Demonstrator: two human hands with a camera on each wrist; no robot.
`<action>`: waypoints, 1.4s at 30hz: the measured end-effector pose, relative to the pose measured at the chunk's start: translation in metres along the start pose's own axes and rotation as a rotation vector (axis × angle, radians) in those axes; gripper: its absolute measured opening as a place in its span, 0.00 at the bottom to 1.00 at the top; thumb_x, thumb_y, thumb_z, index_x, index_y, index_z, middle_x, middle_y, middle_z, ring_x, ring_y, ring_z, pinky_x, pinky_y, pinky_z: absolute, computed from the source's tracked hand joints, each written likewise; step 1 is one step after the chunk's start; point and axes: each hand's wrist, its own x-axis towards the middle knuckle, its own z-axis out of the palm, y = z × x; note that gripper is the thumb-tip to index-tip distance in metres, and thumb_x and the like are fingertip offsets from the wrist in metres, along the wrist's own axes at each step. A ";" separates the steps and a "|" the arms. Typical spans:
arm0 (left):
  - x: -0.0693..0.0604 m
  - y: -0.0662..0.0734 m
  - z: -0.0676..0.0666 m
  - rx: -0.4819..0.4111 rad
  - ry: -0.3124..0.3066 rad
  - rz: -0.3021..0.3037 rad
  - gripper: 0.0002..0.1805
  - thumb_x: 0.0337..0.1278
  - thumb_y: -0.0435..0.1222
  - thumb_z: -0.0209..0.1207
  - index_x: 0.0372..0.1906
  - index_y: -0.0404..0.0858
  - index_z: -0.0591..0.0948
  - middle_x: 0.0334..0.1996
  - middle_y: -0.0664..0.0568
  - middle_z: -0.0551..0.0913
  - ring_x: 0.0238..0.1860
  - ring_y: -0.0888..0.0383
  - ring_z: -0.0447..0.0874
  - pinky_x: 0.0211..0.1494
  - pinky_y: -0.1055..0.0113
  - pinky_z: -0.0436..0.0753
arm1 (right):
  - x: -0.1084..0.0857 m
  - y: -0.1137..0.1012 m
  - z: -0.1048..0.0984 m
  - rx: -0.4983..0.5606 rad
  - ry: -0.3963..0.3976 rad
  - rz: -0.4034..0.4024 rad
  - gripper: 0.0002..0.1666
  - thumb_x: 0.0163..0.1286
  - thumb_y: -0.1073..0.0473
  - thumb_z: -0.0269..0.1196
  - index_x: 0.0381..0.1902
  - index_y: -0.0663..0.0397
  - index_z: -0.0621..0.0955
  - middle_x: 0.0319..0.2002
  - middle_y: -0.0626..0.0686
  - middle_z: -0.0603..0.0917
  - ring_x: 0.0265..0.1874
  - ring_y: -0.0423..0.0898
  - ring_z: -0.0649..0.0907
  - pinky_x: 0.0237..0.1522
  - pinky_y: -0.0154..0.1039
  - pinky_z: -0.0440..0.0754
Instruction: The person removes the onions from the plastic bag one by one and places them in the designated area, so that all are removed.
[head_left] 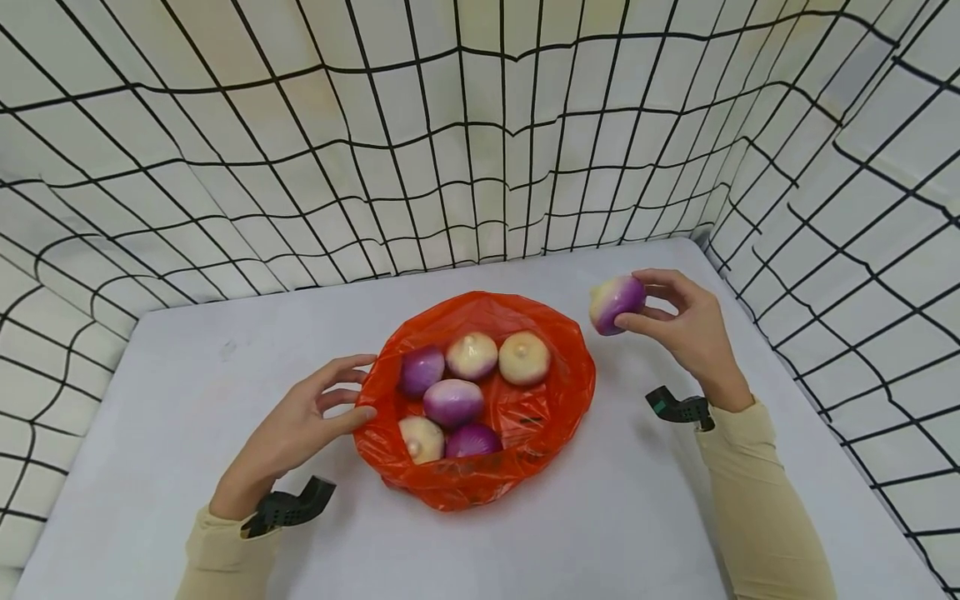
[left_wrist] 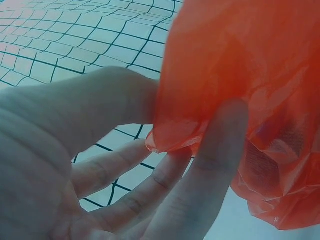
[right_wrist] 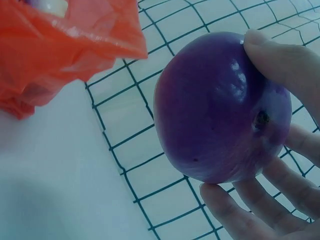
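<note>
A red plastic bag (head_left: 555, 425), its mouth spread wide, holds several purple and pale onions (head_left: 453, 403). My left hand (head_left: 300, 421) grips the bag's left rim, and in the left wrist view the red film (left_wrist: 210, 75) lies between the thumb and fingers of that hand (left_wrist: 150, 165). To the right of the bag, my right hand (head_left: 686, 329) holds a purple and pale onion (head_left: 617, 305) above the table, between thumb and fingertips. Seen from the right wrist, that onion (right_wrist: 220, 107) shows its purple side, pinched by the hand (right_wrist: 280, 175).
The white table (head_left: 525, 550) extends around the bag. Black wire grid (head_left: 465, 179) stands along its back edge and on the left and right sides, with pale sheeting behind. A dark camera mount (head_left: 288, 507) is on the left wrist, another (head_left: 678, 407) on the right.
</note>
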 end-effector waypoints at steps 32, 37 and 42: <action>-0.001 -0.001 0.000 -0.009 -0.011 -0.014 0.36 0.67 0.44 0.66 0.77 0.49 0.66 0.69 0.39 0.73 0.66 0.37 0.79 0.50 0.59 0.92 | 0.012 0.048 -0.012 -0.247 0.037 0.156 0.39 0.61 0.42 0.76 0.66 0.48 0.78 0.65 0.54 0.81 0.63 0.51 0.81 0.48 0.14 0.79; 0.000 -0.001 0.000 -0.007 -0.016 -0.016 0.37 0.67 0.45 0.66 0.77 0.50 0.66 0.70 0.39 0.73 0.66 0.37 0.80 0.51 0.58 0.92 | 0.012 0.056 -0.016 -0.294 0.046 0.163 0.40 0.61 0.42 0.76 0.67 0.49 0.78 0.66 0.56 0.81 0.63 0.54 0.81 0.51 0.18 0.82; 0.002 -0.001 0.000 -0.001 -0.017 -0.017 0.37 0.67 0.46 0.66 0.77 0.51 0.66 0.70 0.40 0.73 0.66 0.38 0.80 0.51 0.57 0.92 | 0.013 0.063 -0.018 -0.333 0.043 0.174 0.41 0.61 0.41 0.76 0.68 0.50 0.78 0.66 0.59 0.81 0.63 0.58 0.81 0.56 0.29 0.86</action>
